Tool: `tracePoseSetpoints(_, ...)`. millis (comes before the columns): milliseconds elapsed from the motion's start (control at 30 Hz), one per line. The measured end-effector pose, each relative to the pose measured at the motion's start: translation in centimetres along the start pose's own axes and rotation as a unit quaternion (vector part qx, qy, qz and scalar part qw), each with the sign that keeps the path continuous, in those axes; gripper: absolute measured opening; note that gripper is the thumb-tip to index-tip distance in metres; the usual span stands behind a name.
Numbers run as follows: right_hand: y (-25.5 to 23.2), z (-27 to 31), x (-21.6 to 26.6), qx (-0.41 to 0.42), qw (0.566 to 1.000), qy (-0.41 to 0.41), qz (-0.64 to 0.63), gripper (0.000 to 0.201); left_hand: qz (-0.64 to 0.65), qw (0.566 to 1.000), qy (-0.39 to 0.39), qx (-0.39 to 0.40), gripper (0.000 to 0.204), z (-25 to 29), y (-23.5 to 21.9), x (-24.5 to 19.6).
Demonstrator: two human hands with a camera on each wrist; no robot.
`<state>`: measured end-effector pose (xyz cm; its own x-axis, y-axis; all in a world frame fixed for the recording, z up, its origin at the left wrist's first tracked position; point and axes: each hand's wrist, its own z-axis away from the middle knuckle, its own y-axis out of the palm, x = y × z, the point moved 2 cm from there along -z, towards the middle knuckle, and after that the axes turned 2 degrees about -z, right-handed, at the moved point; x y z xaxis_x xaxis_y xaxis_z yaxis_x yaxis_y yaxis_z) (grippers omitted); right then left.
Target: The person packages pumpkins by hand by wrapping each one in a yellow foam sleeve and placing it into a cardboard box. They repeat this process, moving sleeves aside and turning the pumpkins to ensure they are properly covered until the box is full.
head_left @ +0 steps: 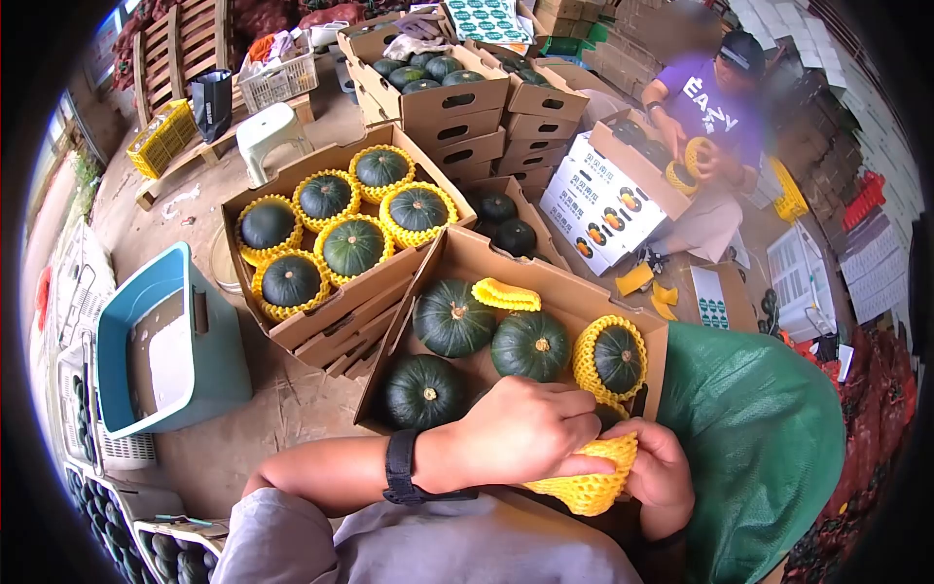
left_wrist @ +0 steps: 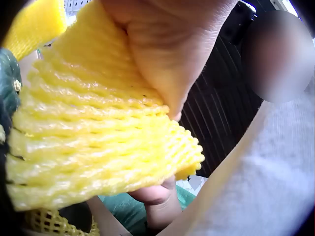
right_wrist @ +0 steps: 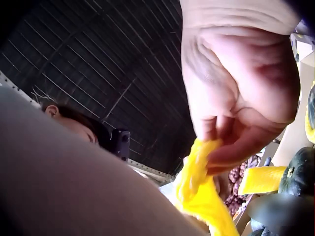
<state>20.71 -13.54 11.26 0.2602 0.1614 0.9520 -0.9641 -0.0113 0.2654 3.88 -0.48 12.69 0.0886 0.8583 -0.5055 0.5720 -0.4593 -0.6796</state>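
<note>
Yellow sleeve, lower centre: ribbed foam mesh, slight shine; squashes above it, smooth semi-gloss rind. Open carton mid-frame is matt brown cardboard, tub at left smooth blue plastic, sack at right crinkled woven plastic, low sheen. Upper left, over there: rough bare-wood pallet, smooth white plastic stool.

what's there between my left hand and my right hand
A yellow net, gripped by both the left hand and right hand; the head view shows it.

The brown floor bears a blue tub and stacked boxes
</note>
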Motion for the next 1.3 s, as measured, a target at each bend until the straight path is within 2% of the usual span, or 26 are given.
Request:
tracePoseSetpoints(67,-0.2,0.0,-0.2,0.080,0.997,0.008,0.018,0.030,-0.005,0.999,0.023,0.047,0.040,0.1,-0.2,-0.2)
tracePoseSetpoints(167,0.7,-1.4,0.2,-0.040,0.947,-0.033,0.317,0.027,0.018,0.994,0.089,-0.058,0.040,-0.6,0.9,-0.7)
tracePoseSetpoints(233,0.5,-2.4,0.0,-0.218,0.933,-0.197,0.207,0.019,-0.108,0.965,0.023,-0.237,0.042,-1.0,0.6,-1.7)
tracePoseSetpoints(300,2.0,-3.2,0.6,-0.387,0.873,-0.297,-0.006,0.028,-0.025,0.974,-0.015,-0.226,0.058,-1.5,1.4,-2.5)
tracePoseSetpoints(367,1.0,-3.1,-1.7,-0.418,0.832,-0.364,0.023,0.031,0.253,0.952,-0.094,-0.147,0.068,-1.6,3.1,-2.8)
tracePoseSetpoints(400,1.0,-2.7,-2.9,-0.431,0.821,-0.372,0.039,0.029,0.232,0.953,-0.060,-0.183,0.060,-1.7,3.2,-2.4)
tracePoseSetpoints(433,0.7,-2.4,-3.2,-0.417,0.830,-0.362,0.079,0.030,0.211,0.953,-0.025,-0.218,0.053,-1.6,3.4,-1.6)
tracePoseSetpoints(500,-0.2,-2.0,-3.0,-0.377,0.852,-0.351,0.092,0.033,0.438,0.882,-0.149,-0.088,0.029,-1.2,3.4,0.2)
tracePoseSetpoints(533,-1.0,-1.5,-2.3,-0.353,0.867,-0.347,0.065,0.034,0.643,0.748,-0.156,-0.049,0.014,-1.5,3.6,-0.2)
tracePoseSetpoints(567,-1.3,-1.5,-2.2,-0.346,0.885,-0.302,0.073,0.034,0.551,0.832,-0.054,0.029,0.015,-1.4,2.8,0.1)
tracePoseSetpoints(633,-1.9,-1.6,-2.0,-0.327,0.916,-0.211,0.096,0.034,0.583,0.784,-0.142,0.157,0.020,-0.9,2.3,-0.3)
tracePoseSetpoints(667,-3.4,-1.9,-2.5,-0.159,0.963,-0.178,-0.121,0.037,0.639,0.747,-0.162,0.092,0.022,-1.0,2.3,0.0)
tracePoseSetpoints(700,-3.9,-1.9,-2.7,0.023,0.935,-0.133,-0.329,0.039,0.688,0.702,-0.181,0.026,0.024,-1.1,2.5,0.5)
tracePoseSetpoints(733,-3.7,0.6,-4.0,-0.154,0.944,-0.176,-0.235,0.056,0.675,0.709,-0.205,-0.014,0.026,-1.0,3.2,1.6)
tracePoseSetpoints(800,-2.3,0.7,-3.6,-0.066,0.942,-0.205,-0.256,0.069,0.650,0.730,-0.209,-0.026,0.026,-0.6,2.2,1.9)
tracePoseSetpoints(867,-1.1,-0.5,-2.8,-0.025,0.925,-0.205,-0.320,0.069,0.446,0.881,-0.109,-0.110,0.034,-0.6,1.1,1.4)
tracePoseSetpoints(900,-0.2,-1.5,-2.1,0.010,0.923,-0.220,-0.315,0.070,0.255,0.961,-0.028,-0.106,0.038,-0.6,-0.3,0.8)
tracePoseSetpoints(933,0.4,-1.9,-1.7,0.021,0.934,-0.243,-0.261,0.073,0.051,0.988,0.048,-0.136,0.046,-0.5,-1.8,0.1)
tracePoseSetpoints(967,1.0,-2.2,-1.4,0.029,0.941,-0.266,-0.206,0.077,-0.101,0.971,0.109,-0.186,0.041,0.3,-1.0,0.3)
tracePoseSetpoints(1033,1.4,-2.5,-0.8,-0.047,0.957,-0.214,-0.192,0.081,-0.091,0.976,0.097,-0.171,0.031,0.4,-1.3,0.1)
tracePoseSetpoints(1067,0.5,-3.2,-1.2,-0.140,0.945,-0.192,-0.223,0.071,0.001,0.988,0.088,-0.130,0.024,0.0,-1.2,0.4)
tracePoseSetpoints(1100,-1.2,-4.0,-2.1,-0.120,0.927,-0.182,-0.307,0.064,0.092,0.989,0.076,-0.089,0.019,-0.5,-1.1,0.8)
tracePoseSetpoints(1167,0.5,-5.0,-0.4,-0.244,0.939,-0.135,-0.199,0.061,0.124,0.989,0.038,-0.074,0.019,-0.4,-1.4,1.0)
tracePoseSetpoints(1200,2.7,-5.3,0.1,-0.245,0.954,-0.136,-0.107,0.063,0.240,0.968,-0.058,-0.038,0.021,-0.2,-1.5,1.4)
tracePoseSetpoints(1233,3.7,-4.8,-0.2,-0.076,0.985,-0.125,-0.088,0.053,0.351,0.924,-0.155,-0.002,0.024,0.2,-1.4,1.7)
tracePoseSetpoints(1300,4.8,-4.4,0.0,-0.026,0.986,-0.079,0.142,0.041,0.351,0.909,-0.219,-0.044,0.027,0.5,-1.2,2.9)
